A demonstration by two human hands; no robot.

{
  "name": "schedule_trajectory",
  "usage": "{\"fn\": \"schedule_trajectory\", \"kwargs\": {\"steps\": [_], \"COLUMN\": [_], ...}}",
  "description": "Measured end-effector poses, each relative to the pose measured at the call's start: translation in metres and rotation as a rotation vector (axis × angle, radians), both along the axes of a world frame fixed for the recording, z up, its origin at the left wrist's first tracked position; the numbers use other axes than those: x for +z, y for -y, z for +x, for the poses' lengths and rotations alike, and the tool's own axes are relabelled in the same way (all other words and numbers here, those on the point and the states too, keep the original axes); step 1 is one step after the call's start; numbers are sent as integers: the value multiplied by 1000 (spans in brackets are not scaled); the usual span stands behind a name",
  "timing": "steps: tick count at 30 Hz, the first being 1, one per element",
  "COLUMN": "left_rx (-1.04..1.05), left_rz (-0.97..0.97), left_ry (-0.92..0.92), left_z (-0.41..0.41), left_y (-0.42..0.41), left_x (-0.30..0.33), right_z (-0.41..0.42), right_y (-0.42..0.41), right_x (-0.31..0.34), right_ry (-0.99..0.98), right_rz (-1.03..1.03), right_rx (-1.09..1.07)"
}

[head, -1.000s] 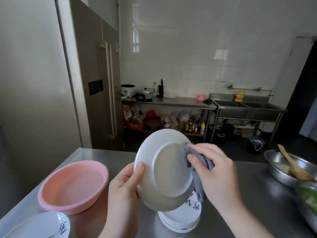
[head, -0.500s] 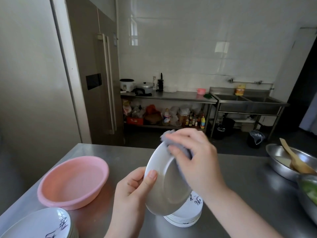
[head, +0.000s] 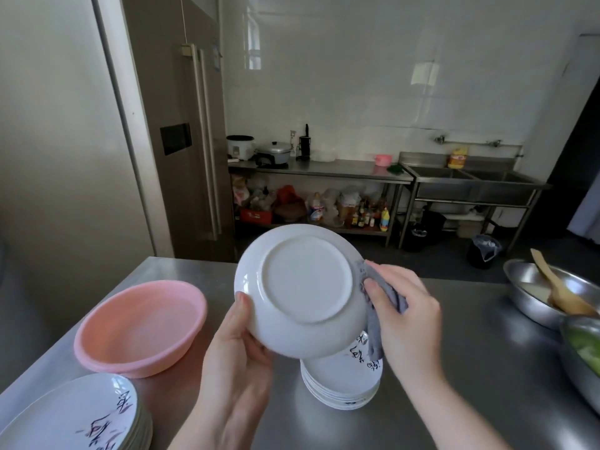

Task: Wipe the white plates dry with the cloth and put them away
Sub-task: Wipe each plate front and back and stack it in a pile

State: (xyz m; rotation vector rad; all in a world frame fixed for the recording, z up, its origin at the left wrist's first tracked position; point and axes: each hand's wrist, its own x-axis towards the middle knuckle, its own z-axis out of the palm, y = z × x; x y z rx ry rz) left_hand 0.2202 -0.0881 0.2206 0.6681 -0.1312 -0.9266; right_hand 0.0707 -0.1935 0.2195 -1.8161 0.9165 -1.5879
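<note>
A white plate (head: 302, 287) is held up over the steel table (head: 454, 401), its underside and foot ring facing me. My left hand (head: 237, 362) grips its lower left rim, thumb on the back. My right hand (head: 406, 306) pinches a grey cloth (head: 373, 329) against the plate's right rim; the cloth hangs down below the fingers. Under the plate stands a stack of white plates (head: 341, 381) with black brush marks. A second stack of such plates (head: 81, 420) sits at the bottom left corner.
A pink plastic basin (head: 139, 323) sits on the table to the left. At the right edge stand a steel bowl with a wooden spatula (head: 558, 287) and another bowl with green food (head: 584, 355). A tall fridge, a shelf table and sinks stand beyond.
The plate has turned from nearly edge-on to showing its full underside. My right hand with the cloth moved from the plate's top edge down to its right rim.
</note>
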Motion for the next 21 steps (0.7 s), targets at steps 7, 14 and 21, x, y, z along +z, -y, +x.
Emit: {"fn": "schedule_trajectory", "kwargs": {"steps": [7, 14, 21], "left_rx": [-51, -6, 19], "left_rz": [22, 36, -19], "left_ry": [-269, -338, -174], "left_z": [-12, -7, -14], "left_y": [10, 10, 7], "left_x": [1, 6, 8], "right_z": [29, 17, 12], "right_y": [-47, -34, -32], "right_x": [-32, -22, -28], "right_ry": [-308, -212, -203], "right_rz": [-575, -478, -467], "right_rx": [16, -117, -100]}}
